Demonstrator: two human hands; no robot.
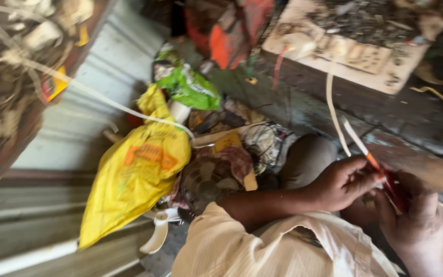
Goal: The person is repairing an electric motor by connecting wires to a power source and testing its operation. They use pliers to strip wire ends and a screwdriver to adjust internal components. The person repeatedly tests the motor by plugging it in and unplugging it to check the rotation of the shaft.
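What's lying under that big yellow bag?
The yellow bag rests on a heap: a small fan grille and patterned cloth show beside it. Whatever sits directly beneath is covered.

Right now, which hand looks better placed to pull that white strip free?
Probably the left hand: its fingers already pinch the white strip near its orange end. The right hand is wrapped around a red thing, too blurred to identify.

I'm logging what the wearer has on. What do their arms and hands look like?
Left arm comes out of a cream, finely striped shirt sleeve rolled near the elbow. Left hand and right hand are bare: no gloves or rings visible. The view is blurred.
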